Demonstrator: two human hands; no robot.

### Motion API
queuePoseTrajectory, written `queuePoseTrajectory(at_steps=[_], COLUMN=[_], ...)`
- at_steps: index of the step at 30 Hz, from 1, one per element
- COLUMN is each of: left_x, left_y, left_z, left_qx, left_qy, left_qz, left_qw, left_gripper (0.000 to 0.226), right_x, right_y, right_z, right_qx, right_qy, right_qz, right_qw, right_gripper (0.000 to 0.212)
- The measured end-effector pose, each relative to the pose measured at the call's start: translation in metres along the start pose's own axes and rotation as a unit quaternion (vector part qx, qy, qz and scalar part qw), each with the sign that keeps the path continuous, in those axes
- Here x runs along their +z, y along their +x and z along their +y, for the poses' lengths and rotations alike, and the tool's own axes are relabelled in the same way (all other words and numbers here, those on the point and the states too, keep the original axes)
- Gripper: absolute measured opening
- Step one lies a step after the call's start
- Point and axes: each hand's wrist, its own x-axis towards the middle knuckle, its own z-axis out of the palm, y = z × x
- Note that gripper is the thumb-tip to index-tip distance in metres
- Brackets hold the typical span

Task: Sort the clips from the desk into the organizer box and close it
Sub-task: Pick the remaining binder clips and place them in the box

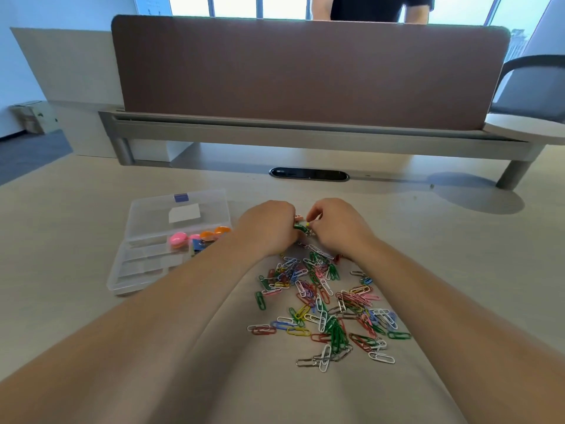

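A heap of coloured paper clips (324, 301) lies spread on the beige desk in front of me. My left hand (266, 226) and my right hand (334, 223) meet at the far end of the heap, fingers closed together around a small bunch of clips (302, 227), mostly green. The clear plastic organizer box (143, 270) stands open to the left, its lid (180, 214) tilted back. Pink and orange clips (201, 235) sit in its back compartments; my left forearm hides its right corner.
A brown desk divider (305, 71) on a grey rail rises behind the work area, with a black cable grommet (308, 173) below it. A person stands beyond the divider. A chair (532, 87) is at the far right.
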Motion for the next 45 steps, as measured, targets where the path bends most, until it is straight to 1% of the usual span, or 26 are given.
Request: queuePoseTrajectory(at_steps=[2,6,10,12,16,19,21,25,27,30,33,36,40,45], left_x=[0.004,0.006,0.009,0.007,-0.010,-0.030,-0.042,-0.061,-0.067,-0.073,-0.077,-0.076,-0.069,-0.061], left_y=[0.001,0.002,0.004,0.003,-0.008,-0.029,-0.046,-0.075,-0.087,-0.100,-0.110,-0.112,-0.105,-0.095], left_z=[0.002,0.006,0.010,0.009,-0.003,-0.018,-0.031,-0.067,-0.089,-0.117,-0.135,-0.142,-0.142,-0.142], left_qx=[-0.003,-0.007,-0.010,-0.016,-0.018,-0.019,-0.031,-0.094,-0.125,-0.154,-0.178,-0.174,-0.167,-0.157], left_qy=[0.007,0.011,-0.001,-0.032,-0.147,-0.204,-0.217,-0.232,-0.250,-0.271,-0.269,-0.218,-0.150,-0.114], left_qz=[0.005,0.027,0.019,0.007,-0.010,-0.014,-0.020,-0.030,-0.026,-0.024,-0.027,-0.044,-0.068,-0.074], left_qw=[1.000,1.000,1.000,0.999,0.989,0.979,0.975,0.968,0.960,0.950,0.946,0.959,0.972,0.978], left_gripper=[0.032,0.026,0.026,0.032,0.042,0.043,0.040,0.033,0.032,0.027,0.021,0.024,0.030,0.026], right_x=[0.001,0.000,-0.004,-0.007,-0.011,-0.011,-0.010,-0.008,-0.005,0.005,0.015,0.026,0.038,0.045], right_y=[0.000,0.001,-0.002,-0.005,-0.009,-0.014,-0.017,-0.025,-0.029,-0.028,-0.024,-0.018,-0.013,-0.009], right_z=[0.003,0.007,0.008,0.007,-0.005,-0.023,-0.041,-0.083,-0.105,-0.131,-0.151,-0.166,-0.179,-0.181], right_qx=[0.002,0.011,0.019,0.026,0.045,0.065,0.066,0.064,0.053,0.022,0.013,-0.003,-0.033,-0.036], right_qy=[0.006,0.029,0.051,0.059,0.100,0.153,0.185,0.261,0.282,0.270,0.270,0.237,0.136,0.107], right_qz=[0.003,0.004,0.006,0.008,0.005,-0.027,-0.057,-0.101,-0.120,-0.137,-0.162,-0.166,-0.138,-0.126], right_qw=[1.000,1.000,0.998,0.998,0.994,0.986,0.979,0.958,0.950,0.953,0.949,0.957,0.981,0.986], right_gripper=[0.017,0.018,0.018,0.019,0.019,0.019,0.018,0.018,0.018,0.017,0.014,0.017,0.021,0.021])
